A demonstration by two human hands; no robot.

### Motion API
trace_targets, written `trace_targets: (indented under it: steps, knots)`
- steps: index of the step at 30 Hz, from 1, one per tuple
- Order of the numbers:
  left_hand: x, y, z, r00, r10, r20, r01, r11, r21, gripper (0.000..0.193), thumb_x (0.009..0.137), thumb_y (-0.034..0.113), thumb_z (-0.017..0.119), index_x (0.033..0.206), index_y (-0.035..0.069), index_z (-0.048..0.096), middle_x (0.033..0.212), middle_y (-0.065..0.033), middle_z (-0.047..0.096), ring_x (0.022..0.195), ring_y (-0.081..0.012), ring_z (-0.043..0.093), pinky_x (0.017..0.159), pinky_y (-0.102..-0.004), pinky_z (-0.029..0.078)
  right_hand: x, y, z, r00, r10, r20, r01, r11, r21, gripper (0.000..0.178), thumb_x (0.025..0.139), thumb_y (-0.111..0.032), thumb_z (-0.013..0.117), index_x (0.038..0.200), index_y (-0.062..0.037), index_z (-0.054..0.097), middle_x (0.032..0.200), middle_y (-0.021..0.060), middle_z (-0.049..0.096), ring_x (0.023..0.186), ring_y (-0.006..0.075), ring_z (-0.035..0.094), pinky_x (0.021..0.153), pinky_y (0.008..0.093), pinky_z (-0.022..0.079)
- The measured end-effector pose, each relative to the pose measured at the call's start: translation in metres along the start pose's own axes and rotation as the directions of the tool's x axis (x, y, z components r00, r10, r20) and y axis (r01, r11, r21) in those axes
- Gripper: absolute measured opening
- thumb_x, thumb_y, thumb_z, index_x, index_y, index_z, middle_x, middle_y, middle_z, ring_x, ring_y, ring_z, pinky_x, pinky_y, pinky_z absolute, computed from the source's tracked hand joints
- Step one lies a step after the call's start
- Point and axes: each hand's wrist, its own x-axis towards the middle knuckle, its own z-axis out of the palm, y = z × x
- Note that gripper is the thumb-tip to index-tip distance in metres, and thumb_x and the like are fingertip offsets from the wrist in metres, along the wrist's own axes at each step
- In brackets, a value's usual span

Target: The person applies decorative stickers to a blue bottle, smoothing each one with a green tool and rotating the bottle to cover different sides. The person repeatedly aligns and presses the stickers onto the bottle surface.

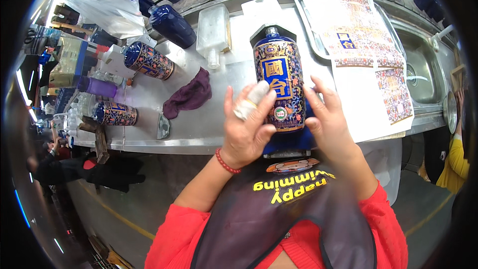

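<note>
A dark blue bottle with a patterned floral decal and a gold-edged blue panel lies on its back before me, neck pointing away, on a dark support that is mostly hidden. My left hand has its fingers stretched over the bottle's left side, and its index fingertip, wrapped in a pale cover, rests on or just above the decal. At the bottle's right edge, my right hand is spread with its fingers apart; its fingertips are close to the glass, and contact there is unclear.
White sheets of printed decals lie at the right, partly over a metal tray. A purple cloth, a clear rectangular container and a decorated bottle are at the left. Plain blue bottles stand behind. A sink is far right.
</note>
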Motion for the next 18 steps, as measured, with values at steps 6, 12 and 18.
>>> trace_targets:
  steps: [6,12,18]
  knots:
    - [0.034,-0.031,0.004,0.999,-0.01,0.037,0.008,0.998,0.065,0.07,0.099,0.056,0.058,0.151,0.011,0.052,0.15,-0.0161,0.054,0.147,-0.0434,0.035,0.121,-0.0612,0.008,0.031,0.017,0.0,0.996,0.07,0.052,-0.074,0.993,0.093,0.063,0.095,-0.027,0.072,0.152,-0.0089,0.05,0.156,0.0247,0.037,0.128,0.0395,0.051,0.109,0.0461,0.044]
    - [0.034,-0.038,0.011,0.999,-0.026,0.034,0.026,1.0,-0.005,0.079,0.095,0.065,0.057,0.154,0.013,0.049,0.154,-0.0161,0.05,0.147,-0.0452,0.035,0.121,-0.0632,0.006,0.036,0.026,-0.003,0.976,0.119,0.184,-0.151,0.974,0.17,0.079,0.089,-0.036,0.077,0.156,-0.0096,0.044,0.159,0.0241,0.033,0.122,0.0378,0.053,0.108,0.0458,0.045]
    - [0.035,-0.039,0.011,0.999,-0.015,0.035,0.015,1.0,-0.004,0.079,0.095,0.064,0.058,0.154,0.012,0.049,0.153,-0.0163,0.051,0.147,-0.0449,0.036,0.12,-0.0634,0.007,0.036,0.036,-0.005,0.974,0.055,0.22,-0.088,0.986,0.141,0.083,0.09,-0.041,0.075,0.158,-0.0083,0.039,0.159,0.0252,0.034,0.136,0.0404,0.048,0.11,0.0455,0.044]
